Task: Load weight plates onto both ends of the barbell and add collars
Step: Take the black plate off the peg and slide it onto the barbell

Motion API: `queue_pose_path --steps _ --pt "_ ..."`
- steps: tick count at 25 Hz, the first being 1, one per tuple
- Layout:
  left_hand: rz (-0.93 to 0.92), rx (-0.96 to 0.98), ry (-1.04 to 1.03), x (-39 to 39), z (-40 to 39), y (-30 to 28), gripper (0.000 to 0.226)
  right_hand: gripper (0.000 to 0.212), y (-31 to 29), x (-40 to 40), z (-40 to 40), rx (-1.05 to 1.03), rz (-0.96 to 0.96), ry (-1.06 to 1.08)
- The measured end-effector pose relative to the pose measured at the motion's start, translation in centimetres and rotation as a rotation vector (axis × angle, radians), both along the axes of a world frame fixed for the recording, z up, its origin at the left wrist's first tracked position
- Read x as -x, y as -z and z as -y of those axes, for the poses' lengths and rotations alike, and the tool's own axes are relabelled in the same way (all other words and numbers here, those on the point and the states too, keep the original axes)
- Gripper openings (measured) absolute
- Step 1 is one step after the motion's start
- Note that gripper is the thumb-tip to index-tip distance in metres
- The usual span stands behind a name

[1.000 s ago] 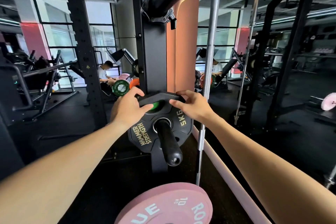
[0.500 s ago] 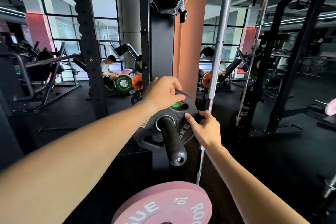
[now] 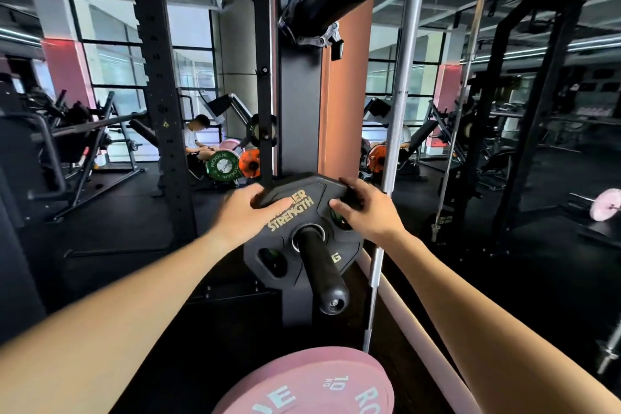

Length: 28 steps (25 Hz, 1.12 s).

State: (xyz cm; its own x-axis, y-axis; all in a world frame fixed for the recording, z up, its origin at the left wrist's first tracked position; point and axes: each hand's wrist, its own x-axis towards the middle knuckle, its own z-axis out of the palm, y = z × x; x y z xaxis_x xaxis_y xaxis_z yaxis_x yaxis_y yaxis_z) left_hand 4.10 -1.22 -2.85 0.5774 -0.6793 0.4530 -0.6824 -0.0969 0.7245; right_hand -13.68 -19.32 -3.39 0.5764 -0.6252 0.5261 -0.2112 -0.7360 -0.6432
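A pink 10 kg plate (image 3: 302, 386) lies nearest. Beyond it, the left hand (image 3: 247, 217) and right hand (image 3: 364, 208) grip the upper rim of a black weight plate (image 3: 302, 222) hung on a storage peg (image 3: 322, 269). A steel barbell (image 3: 400, 104) stands upright behind.

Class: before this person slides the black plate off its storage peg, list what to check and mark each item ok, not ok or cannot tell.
1. Left hand grips the black plate at its upper left edge: ok.
2. Right hand grips the upper right, thumb in a grip hole: ok.
3. Storage peg free of anything in front of the plate: ok.
4. Pink plate sits below the peg's end; clearance: cannot tell.
5. Upright silver barbell close beside the right hand: cannot tell.
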Motion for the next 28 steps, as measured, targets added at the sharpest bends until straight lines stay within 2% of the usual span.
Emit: queue_pose_path --steps 3,7,9,13,15,17,21,23,25,27,28 --pt "-0.203 -0.043 0.001 -0.9 -1.0 2.4 0.030 0.050 1.0 0.8 0.3 -0.007 0.006 0.016" --pt "-0.414 -0.096 0.022 -1.1 -0.9 4.4 0.040 0.049 2.1 0.9 0.4 -0.105 -0.007 0.045" --pt "-0.447 -0.078 0.020 -0.8 -0.8 4.5 0.040 0.055 2.4 1.1 0.3 -0.205 0.010 0.024" --pt "-0.426 -0.050 0.002 -0.3 -0.8 3.7 0.073 0.083 3.0 0.8 -0.4 -0.429 0.070 0.023" --pt "-0.429 -0.001 -0.009 0.0 -0.9 3.6 0.072 0.089 4.0 1.2 -0.9 -0.564 0.136 -0.006" --pt "-0.509 0.084 0.026 0.6 -1.1 4.1 0.070 0.093 5.4 1.9 -1.3 -0.680 0.218 -0.066" --pt "-0.568 0.175 0.015 2.2 -1.5 5.1 0.067 0.065 7.6 3.7 -2.6 -0.710 0.338 -0.184" --pt "-0.553 0.190 -0.015 3.1 -2.1 5.7 0.081 0.049 7.7 4.5 -3.4 -0.723 0.383 -0.201" --pt "-0.558 0.226 -0.040 4.4 -3.1 6.2 0.095 0.022 7.3 5.4 -4.2 -0.723 0.409 -0.207" --pt "-0.583 0.257 -0.056 5.7 -3.7 6.3 0.094 0.025 6.7 6.2 -4.9 -0.724 0.419 -0.223" --pt "-0.591 0.265 -0.069 6.5 -4.0 6.3 0.085 0.029 6.7 6.8 -5.4 -0.731 0.419 -0.218"
